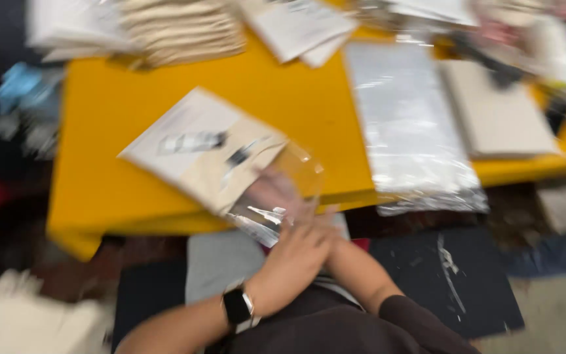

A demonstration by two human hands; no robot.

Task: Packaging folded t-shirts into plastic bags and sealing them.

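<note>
We see a flat pale packet point(201, 147), white and beige with a dark mark on its face, lying tilted on the near part of the yellow worktop point(296, 105). Its near right end sits inside a clear plastic bag point(276, 196) whose open mouth hangs over the near edge of the worktop. The picture is blurred by motion, so fine detail of the packet is lost.

Our two hands meet at the mouth of that bag. The left hand point(293, 259), with a dark watch point(237, 306) on its wrist, lies on top, its fingers reaching toward the bag's near edge. The right hand point(273, 193) is partly inside or behind the clear plastic, its fingers showing through it. We cannot tell whether either hand's fingers are pinching the plastic or only resting on it; the blur hides that.

To the right of the packet, a stack of clear plastic bags point(414, 124) lies along the worktop, its near end drooping over the edge. Further right rests a stack of beige flat pieces point(499, 118). At the far side, a pile of folded beige cloth point(181, 29) sits near the left, with white papers point(299, 26) beside it. Below the worktop, at the near right, a black mat point(440, 282) covers the floor.
</note>
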